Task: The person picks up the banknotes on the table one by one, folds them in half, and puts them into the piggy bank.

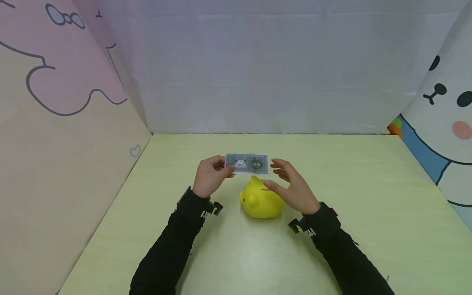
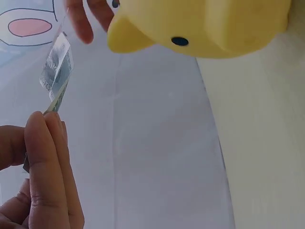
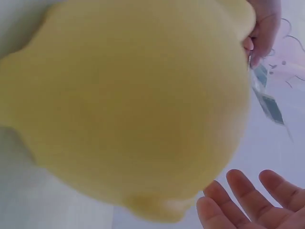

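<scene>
A small printed banknote point(image 1: 248, 163) is pinched at its left end between the thumb and fingers of my left hand point(image 1: 211, 174). The left wrist view shows the banknote point(image 2: 58, 67) bent, its far part standing free above the fingertips. Just below it on the table sits a yellow piggy bank point(image 1: 259, 200), whose eye and ear show in the left wrist view. My right hand point(image 1: 293, 188) hovers at the piggy bank's right, fingers parted and gently bent, holding nothing. In the right wrist view the piggy bank point(image 3: 133, 105) covers most of the picture.
The pale yellow-green table point(image 1: 368, 184) stretches out on both sides. A white sheet point(image 1: 280, 69) hangs behind its far edge. Printed cartoon panels stand left point(image 1: 73, 164) and right point(image 1: 450, 135).
</scene>
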`<state>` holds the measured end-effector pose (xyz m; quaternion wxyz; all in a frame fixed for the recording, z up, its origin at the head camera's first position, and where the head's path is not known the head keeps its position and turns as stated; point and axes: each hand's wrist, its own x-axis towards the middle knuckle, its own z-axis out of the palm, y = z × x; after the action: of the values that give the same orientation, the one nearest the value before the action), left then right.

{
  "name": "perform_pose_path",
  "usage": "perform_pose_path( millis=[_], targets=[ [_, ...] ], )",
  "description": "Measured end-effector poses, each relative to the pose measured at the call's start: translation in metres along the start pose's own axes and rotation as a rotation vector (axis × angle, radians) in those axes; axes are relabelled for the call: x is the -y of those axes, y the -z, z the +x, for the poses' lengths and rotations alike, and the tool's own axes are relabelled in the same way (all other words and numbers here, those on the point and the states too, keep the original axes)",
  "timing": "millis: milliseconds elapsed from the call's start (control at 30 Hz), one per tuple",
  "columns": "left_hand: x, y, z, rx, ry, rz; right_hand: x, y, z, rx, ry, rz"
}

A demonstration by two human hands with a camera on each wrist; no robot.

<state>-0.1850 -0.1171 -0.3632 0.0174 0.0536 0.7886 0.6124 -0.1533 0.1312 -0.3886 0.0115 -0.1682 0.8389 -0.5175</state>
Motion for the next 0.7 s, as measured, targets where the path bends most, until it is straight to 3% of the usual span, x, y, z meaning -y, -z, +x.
perform_pose_path(
  millis=[400, 700],
  targets=[
    [-0.013, -0.019, -0.010, 0.042, -0.159, -0.040, 0.020, 0.011, 0.014, -0.080, 0.031, 0.096],
    [-0.015, -0.025, -0.013, 0.063, -0.261, -0.043, 0.023, 0.018, 0.013, -0.110, 0.054, 0.094]
  ],
)
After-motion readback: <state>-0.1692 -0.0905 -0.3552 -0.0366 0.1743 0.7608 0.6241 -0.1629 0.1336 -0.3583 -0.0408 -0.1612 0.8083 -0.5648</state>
